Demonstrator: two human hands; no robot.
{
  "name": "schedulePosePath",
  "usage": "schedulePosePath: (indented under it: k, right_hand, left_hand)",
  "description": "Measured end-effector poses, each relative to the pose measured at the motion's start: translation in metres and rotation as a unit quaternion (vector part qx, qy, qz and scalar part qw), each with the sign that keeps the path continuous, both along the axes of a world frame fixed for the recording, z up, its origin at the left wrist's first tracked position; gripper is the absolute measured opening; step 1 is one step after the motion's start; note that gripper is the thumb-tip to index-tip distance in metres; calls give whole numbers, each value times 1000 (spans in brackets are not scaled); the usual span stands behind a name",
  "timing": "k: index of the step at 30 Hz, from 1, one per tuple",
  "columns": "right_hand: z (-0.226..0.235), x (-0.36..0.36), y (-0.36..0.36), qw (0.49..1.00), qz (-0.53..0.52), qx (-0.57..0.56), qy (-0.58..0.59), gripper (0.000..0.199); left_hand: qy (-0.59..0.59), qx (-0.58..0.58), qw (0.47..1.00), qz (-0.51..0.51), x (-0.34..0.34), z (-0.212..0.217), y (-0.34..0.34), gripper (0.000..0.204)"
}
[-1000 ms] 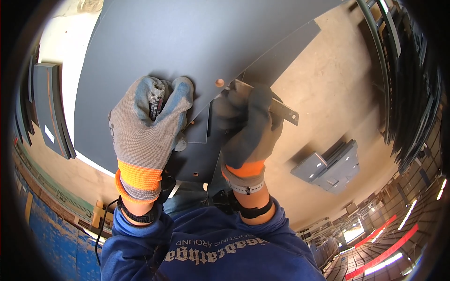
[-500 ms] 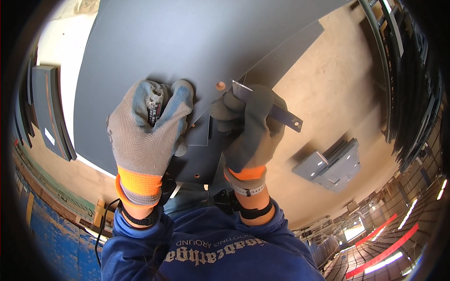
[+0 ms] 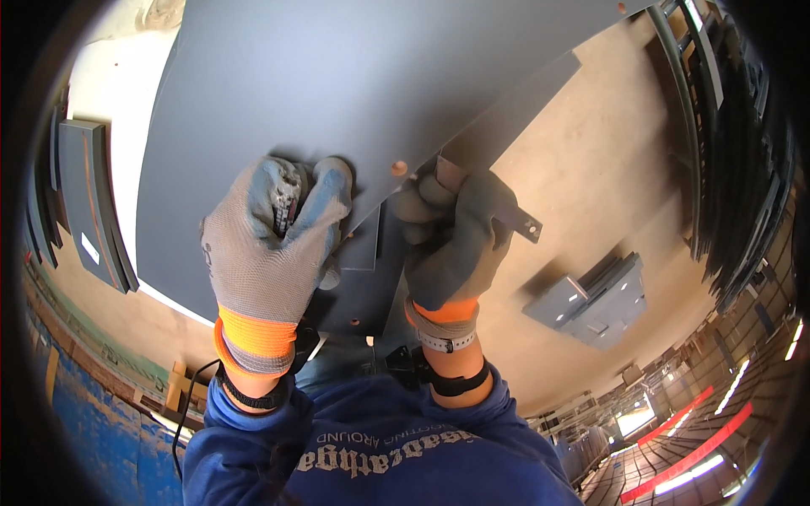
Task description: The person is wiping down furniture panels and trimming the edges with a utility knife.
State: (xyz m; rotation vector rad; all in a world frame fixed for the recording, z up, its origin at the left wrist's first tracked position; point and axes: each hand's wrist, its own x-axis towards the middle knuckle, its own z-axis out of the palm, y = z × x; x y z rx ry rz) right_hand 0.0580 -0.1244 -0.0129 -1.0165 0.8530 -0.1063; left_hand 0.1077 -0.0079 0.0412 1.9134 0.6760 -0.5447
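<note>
Panel (image 3: pixel 278 76): large, grey and flat, occupying the upper centre of the frame and running off its top edge. One round hole (image 3: pixel 399 169) is visible near its right-hand edge, at the centre of the frame. A second sheet (image 3: pixel 527 101), also grey, projects from beneath that edge toward the upper right. A dark board (image 3: pixel 359 299), bearing a small hole, shows below the panel, between the two wrists.

Left hand (image 3: pixel 266 244): gloved, grey and blue with an orange cuff, positioned over the panel's lower part, left of centre. Thumb and fingers are closed on a small item (image 3: pixel 284 211), dark with white marks; its kind cannot be determined.

Right hand (image 3: pixel 451 244): gloved likewise, right of centre, beside the panel's edge. Fingers are clamped on a flat metal strip (image 3: pixel 517 219), which lies slantwise through the grip; its lower right end is drilled. Whether its upper end touches the panel cannot be told.

Surroundings: grey boards (image 3: pixel 84 202) stand at the left of the frame; a group of grey pieces (image 3: pixel 595 304) lies at right on a tan surface (image 3: pixel 506 354); dark stock (image 3: pixel 751 160) is stacked at upper right.
</note>
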Motion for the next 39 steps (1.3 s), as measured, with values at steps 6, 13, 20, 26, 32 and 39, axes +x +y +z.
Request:
schedulePosePath:
  k: [6, 13, 20, 26, 32, 39]
  right_hand:
    - [11, 2, 6, 1000, -19, 2, 20, 35]
    - [6, 2, 2, 999, -7, 5, 33, 30]
    - [-2, -6, -24, 992, 112, 48, 15, 32]
    - [24, -11, -42, 998, 63, -8, 11, 26]
    - [49, 8, -67, 995, 13, -88, -48, 31]
    - [53, 36, -81, 996, -35, 19, -81, 28]
  left_hand:
    - [-14, 14, 1000, -4, -1, 1, 0, 24]
    - [-1, -7, 1000, 8, -1, -1, 1, 23]
    - [-7, 6, 1000, -1, 3, 0, -1, 25]
    - [-101, 42, 991, -74, -5, -14, 13, 27]
    - [-98, 49, 989, -96, -8, -12, 12, 30]
    - [-45, -7, 999, -9, -8, -5, -1, 17]
